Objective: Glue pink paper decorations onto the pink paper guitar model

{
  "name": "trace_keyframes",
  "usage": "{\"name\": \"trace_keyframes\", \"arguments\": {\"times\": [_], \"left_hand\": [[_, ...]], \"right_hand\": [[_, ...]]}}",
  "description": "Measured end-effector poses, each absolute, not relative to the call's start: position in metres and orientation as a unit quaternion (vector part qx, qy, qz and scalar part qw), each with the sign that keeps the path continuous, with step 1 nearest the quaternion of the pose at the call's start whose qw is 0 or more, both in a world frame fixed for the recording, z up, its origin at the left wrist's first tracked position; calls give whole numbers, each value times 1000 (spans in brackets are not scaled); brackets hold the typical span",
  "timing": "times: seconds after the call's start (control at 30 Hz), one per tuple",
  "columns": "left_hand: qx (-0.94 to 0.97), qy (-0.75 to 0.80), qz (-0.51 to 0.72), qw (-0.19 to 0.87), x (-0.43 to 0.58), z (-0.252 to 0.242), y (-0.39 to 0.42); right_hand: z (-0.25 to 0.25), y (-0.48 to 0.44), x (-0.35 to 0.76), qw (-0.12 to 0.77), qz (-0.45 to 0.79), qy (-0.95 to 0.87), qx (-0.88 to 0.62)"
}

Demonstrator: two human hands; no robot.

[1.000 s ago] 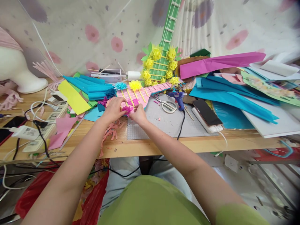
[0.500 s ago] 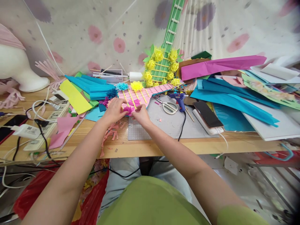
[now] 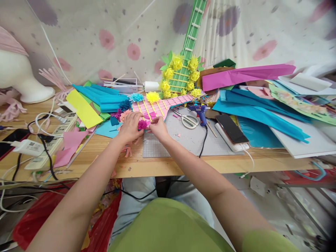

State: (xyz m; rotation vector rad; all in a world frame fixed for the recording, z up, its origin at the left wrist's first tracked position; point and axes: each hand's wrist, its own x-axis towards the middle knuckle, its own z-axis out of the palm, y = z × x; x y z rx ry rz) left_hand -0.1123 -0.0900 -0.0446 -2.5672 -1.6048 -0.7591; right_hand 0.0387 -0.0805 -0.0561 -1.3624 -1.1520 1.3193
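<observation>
Left hand and right hand pinch a magenta flower by the guitar edge, open mat alongside.

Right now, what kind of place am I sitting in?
Most likely a paper-craft workspace. The wooden table is piled with coloured paper sheets. A blue glue gun and scissors lie by the cutting mat. Your left hand and right hand touch a magenta paper flower at a pink paper guitar.

Magenta flower, pink guitar with yellow strings, green guitar at one o'clock, blue glue gun at three, pink-and-purple-flowered curtain.
</observation>
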Motion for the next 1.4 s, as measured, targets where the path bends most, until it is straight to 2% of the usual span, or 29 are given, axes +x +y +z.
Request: {"name": "trace_keyframes", "arguments": {"times": [0.4,0.7,0.9,1.07,1.4], "left_hand": [[-811,-526,-255,11,-122,-30,-91],[-731,-618,-288,27,-122,-14,-78],[-814,-557,-164,-11,-94,-9,-60],[-797,-600,-54,-37,-76,0,-45],[-753,-657,35,-34,-54,5,-39]], "right_hand": [[-43,-73,58,492,548,-426,-526],[-47,-56,131,513,449,-466,-564],[-62,-51,177,467,360,-552,-589],[-65,-55,199,434,305,-590,-608],[-58,-64,237,441,194,-553,-680]]}}
